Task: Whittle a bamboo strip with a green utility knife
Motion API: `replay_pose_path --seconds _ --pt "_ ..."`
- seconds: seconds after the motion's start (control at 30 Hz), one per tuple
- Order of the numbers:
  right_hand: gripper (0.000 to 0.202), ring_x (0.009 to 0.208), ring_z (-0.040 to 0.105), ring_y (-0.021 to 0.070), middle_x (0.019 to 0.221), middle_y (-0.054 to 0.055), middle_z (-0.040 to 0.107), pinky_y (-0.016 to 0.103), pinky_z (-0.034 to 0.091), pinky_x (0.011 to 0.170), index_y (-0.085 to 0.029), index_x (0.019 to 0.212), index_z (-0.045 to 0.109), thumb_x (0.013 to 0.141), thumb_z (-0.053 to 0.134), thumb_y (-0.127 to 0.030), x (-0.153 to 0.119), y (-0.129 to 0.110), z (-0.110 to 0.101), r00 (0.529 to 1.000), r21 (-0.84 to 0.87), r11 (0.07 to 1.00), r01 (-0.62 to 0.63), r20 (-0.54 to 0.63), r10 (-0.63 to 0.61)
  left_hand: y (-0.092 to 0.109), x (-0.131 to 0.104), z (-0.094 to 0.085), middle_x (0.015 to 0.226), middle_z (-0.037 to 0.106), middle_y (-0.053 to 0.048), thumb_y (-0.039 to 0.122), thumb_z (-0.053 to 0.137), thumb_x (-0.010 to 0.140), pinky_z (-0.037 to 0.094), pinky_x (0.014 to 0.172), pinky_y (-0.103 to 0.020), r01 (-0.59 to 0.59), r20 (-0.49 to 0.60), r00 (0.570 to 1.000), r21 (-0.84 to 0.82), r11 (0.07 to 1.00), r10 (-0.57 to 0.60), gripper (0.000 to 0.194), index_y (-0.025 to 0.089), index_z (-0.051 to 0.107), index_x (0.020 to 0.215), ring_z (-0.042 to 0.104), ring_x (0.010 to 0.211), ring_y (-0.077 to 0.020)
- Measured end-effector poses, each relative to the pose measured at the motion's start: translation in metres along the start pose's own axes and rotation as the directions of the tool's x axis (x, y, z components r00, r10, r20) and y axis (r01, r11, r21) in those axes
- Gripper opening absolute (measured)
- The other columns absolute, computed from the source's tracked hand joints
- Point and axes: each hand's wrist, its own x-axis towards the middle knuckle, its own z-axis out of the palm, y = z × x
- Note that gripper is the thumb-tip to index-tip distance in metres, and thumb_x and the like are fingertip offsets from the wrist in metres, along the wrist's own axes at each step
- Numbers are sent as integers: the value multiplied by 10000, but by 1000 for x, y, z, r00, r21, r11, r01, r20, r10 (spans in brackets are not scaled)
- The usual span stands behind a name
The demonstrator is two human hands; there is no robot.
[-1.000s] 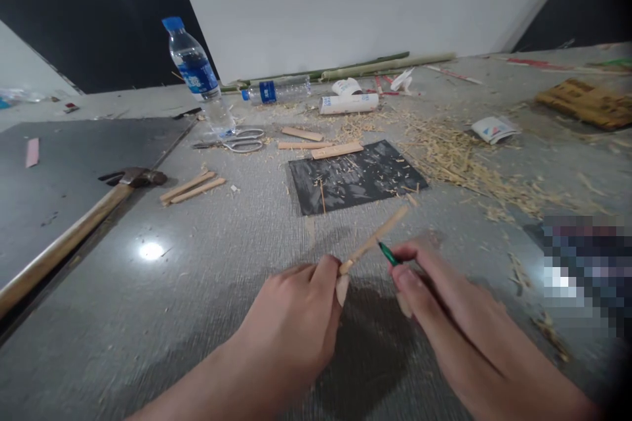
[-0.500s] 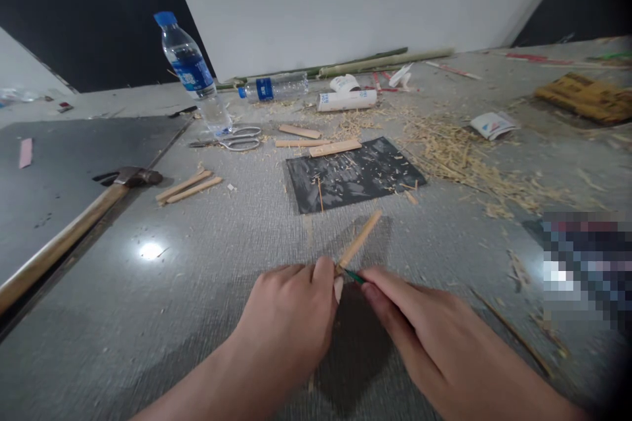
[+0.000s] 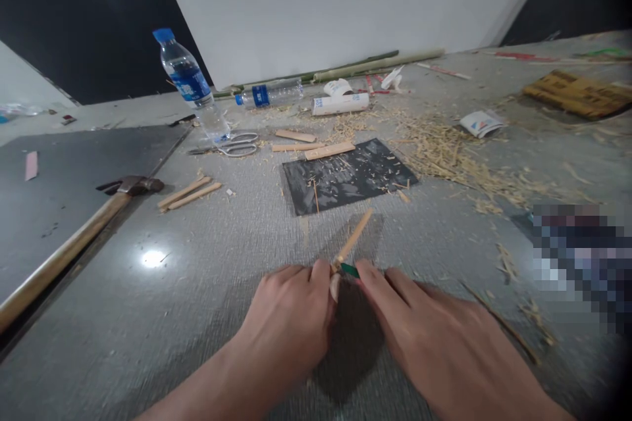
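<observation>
While the left hand (image 3: 291, 322) pinches the near end of a thin bamboo stick (image 3: 353, 240), closed on it with thumb and fingers, the right hand (image 3: 439, 342) grips a small green-handled tool (image 3: 349, 270), fingers curled shut around it, its tip touching the stick just beside the left thumb. The stick angles up and away from the hands, low over the grey surface (image 3: 222, 263), just in front of a black mat (image 3: 345, 174).

With the tool's tip so close to the left thumb, a slip along the stick could run it into that thumb, and a stick this thin, held only at one end, may well split or snap under pressure. Loose shavings (image 3: 459, 158) lying about could let it skid if it is pressed down.

Two bottles are the only containers I can make out: one (image 3: 190, 82) stands upright, blue-capped and apparently nearly empty; the other (image 3: 269, 93) lies on its side near the wall, and I cannot tell what it holds. Scissors (image 3: 232, 143) lie beside the standing bottle, and a hammer (image 3: 74, 243) lies well off to the left.
</observation>
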Motion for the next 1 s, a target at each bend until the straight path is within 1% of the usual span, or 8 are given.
replay_pose_path --seconds 0.1,0.23,0.43,0.57,0.67,0.83,0.9,1.0 --pt "463 513 720 210 773 69 757 322 521 419 -135 1171 666 844 368 3 2 3 0 1000 50 999 -15 12 15 -1 0 0 681 672 -44 187 388 1011 525 506 -360 -5 -15 1000 -18 1000 5 211 206 549 875 666 573 -253" --pt "336 504 704 203 879 75 791 323 476 409 -188 1184 644 1059 343 -270 7 15 -3 991 181 977 -112 -54 124 -3 1 -2 687 666 -26 192 438 979 496 505 -342 34 -45 998 -122 992 -40 158 211 551 871 649 566 -237" --pt "386 595 740 239 1069 78 804 372 535 494 -244 1347 602 1064 363 -353 8 36 -5 962 213 939 -270 25 271 -5 -3 -9 868 698 -15 226 478 1021 492 604 -321 -3 -213 975 -288 957 -61 139 217 612 1054 650 668 -189" --pt "353 668 763 279 1102 65 797 415 563 534 -276 1286 625 1049 382 -372 6 44 -2 951 161 938 -308 29 308 -5 -5 -20 904 686 11 198 600 985 480 673 -250 -44 -415 893 -468 883 -175 113 238 656 1074 628 721 -124" --pt "315 739 776 296 1105 93 789 402 563 523 -241 1243 602 1056 371 -345 7 47 2 960 199 940 -277 9 281 -4 -2 -28 886 678 4 269 618 989 489 726 -230 -19 -355 863 -734 678 -361 68 234 673 1007 630 797 -128" --pt "351 886 788 286 1178 58 777 393 603 603 -298 1362 550 1073 358 -347 8 45 6 966 281 924 -259 70 249 -3 10 -34 845 664 -18 395 516 1025 528 683 -259 74 44 892 -996 48 -451 205 203 575 983 665 736 -144" --pt "349 959 775 291 1208 53 765 416 614 687 -307 1343 573 1068 368 -370 7 45 7 960 277 919 -280 61 274 -3 12 -34 747 627 15 404 493 1028 482 572 -227 132 142 892 -990 -52 -429 202 211 534 982 605 582 -107" --pt "350 923 777 307 1128 113 780 422 610 704 -222 1260 603 1062 364 -384 6 46 8 957 254 925 -282 0 291 -4 12 -34 596 534 66 432 449 1042 360 460 -188 209 204 894 -977 -33 -399 221 225 521 1012 455 457 -74"
